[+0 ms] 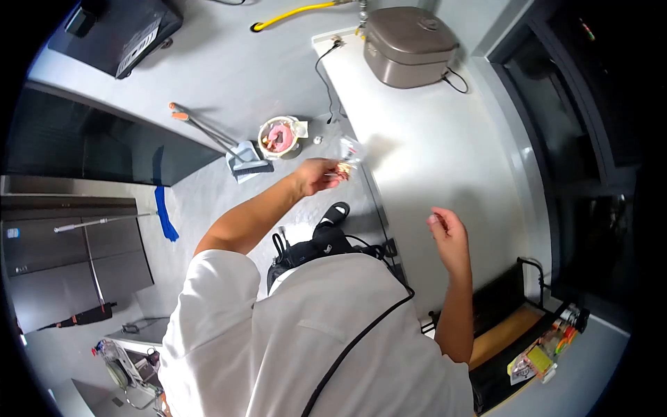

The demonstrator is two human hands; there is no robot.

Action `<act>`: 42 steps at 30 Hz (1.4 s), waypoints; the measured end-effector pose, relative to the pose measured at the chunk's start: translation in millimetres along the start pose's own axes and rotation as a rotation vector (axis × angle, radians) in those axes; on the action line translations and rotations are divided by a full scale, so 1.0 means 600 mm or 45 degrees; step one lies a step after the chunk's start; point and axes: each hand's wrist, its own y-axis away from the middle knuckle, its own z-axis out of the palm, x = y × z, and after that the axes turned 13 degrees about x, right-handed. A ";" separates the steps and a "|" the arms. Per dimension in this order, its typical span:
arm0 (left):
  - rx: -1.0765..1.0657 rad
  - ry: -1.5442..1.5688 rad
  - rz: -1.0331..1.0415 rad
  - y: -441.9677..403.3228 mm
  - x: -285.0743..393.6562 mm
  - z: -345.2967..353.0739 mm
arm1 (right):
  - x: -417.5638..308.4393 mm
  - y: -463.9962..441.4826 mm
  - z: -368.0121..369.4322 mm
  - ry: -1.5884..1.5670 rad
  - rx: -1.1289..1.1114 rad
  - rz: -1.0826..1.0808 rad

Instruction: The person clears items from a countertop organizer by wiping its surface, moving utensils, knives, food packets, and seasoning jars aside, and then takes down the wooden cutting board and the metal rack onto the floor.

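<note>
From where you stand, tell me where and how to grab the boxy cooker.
Grip the boxy cooker with both palms on opposite sides of its lower body, coming from your side along the counter. It looks upright and is broad, so two hands should suit it best; stay off the lid. Avoid the black cord beside it, and free your left hand of the clear bag first.

The left arm [253,212] reaches forward and inward, bent at the elbow, its left grip [336,174] closed with fingers curled. The right forearm [456,313] points forward, and the right grip [442,217] is loosely open, thumb and fingers bent.
</note>
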 end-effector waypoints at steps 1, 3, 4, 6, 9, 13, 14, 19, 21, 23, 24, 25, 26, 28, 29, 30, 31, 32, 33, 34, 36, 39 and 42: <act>0.087 0.109 0.005 0.012 0.007 -0.028 | -0.011 -0.012 0.021 0.005 -0.036 -0.001; 0.260 0.216 -0.008 0.008 0.011 -0.091 | -0.026 -0.036 0.063 0.027 -0.111 -0.015; 0.345 0.266 -0.014 0.002 0.016 -0.127 | -0.029 -0.045 0.081 0.044 -0.143 -0.028; 0.461 0.367 -0.045 -0.033 0.010 -0.193 | -0.034 -0.057 0.096 0.059 -0.189 -0.043; 0.520 0.481 -0.008 -0.102 0.035 -0.299 | -0.060 -0.070 0.123 0.054 -0.208 -0.021; 0.957 0.364 -0.222 -0.187 0.087 -0.433 | -0.091 -0.075 0.143 0.039 -0.193 0.094; 1.006 0.251 -0.306 -0.201 0.094 -0.455 | -0.101 -0.076 0.145 0.041 -0.185 0.123; 0.807 -0.051 -0.244 -0.236 0.118 -0.448 | -0.097 -0.063 0.135 -0.026 -0.048 0.256; 0.694 -0.130 -0.172 -0.266 0.133 -0.443 | -0.072 -0.047 0.113 -0.065 0.016 0.300; 0.739 -0.224 -0.065 -0.236 0.189 -0.373 | -0.039 -0.025 0.083 -0.102 0.116 0.353; 0.740 -0.289 0.000 -0.220 0.225 -0.321 | -0.018 -0.018 0.063 -0.148 0.147 0.343; 0.674 -0.431 0.096 -0.220 0.254 -0.279 | 0.007 0.001 0.037 -0.200 0.234 0.345; 0.377 -0.962 0.476 -0.324 0.262 -0.284 | 0.027 0.046 0.006 -0.249 0.418 0.356; 0.062 -0.828 0.532 -0.258 0.304 -0.125 | 0.065 0.113 -0.034 -0.184 0.803 0.365; -0.060 -0.721 0.438 -0.199 0.312 -0.025 | 0.097 0.155 -0.061 -0.114 1.007 0.311; -0.164 -0.751 0.444 -0.150 0.320 0.045 | 0.075 0.168 -0.091 0.385 1.130 0.306; -0.245 -0.869 0.375 -0.132 0.327 0.102 | 0.060 0.175 -0.123 0.498 1.278 0.384; -0.246 -1.047 0.454 -0.083 0.325 0.182 | 0.049 0.187 -0.154 0.602 1.394 0.462; -0.471 -1.145 0.464 -0.063 0.309 0.242 | 0.022 0.236 -0.174 0.650 1.549 0.530; -0.639 -1.172 0.505 -0.027 0.286 0.322 | 0.021 0.254 -0.211 0.686 1.654 0.568; -0.902 -1.289 0.597 0.035 0.216 0.458 | 0.060 0.322 -0.273 0.977 1.810 0.565; -1.281 -1.331 0.567 0.123 0.106 0.639 | 0.017 0.383 -0.343 1.100 1.930 0.683; -1.621 -1.333 0.550 0.216 -0.003 0.762 | 0.049 0.453 -0.420 1.136 1.960 0.984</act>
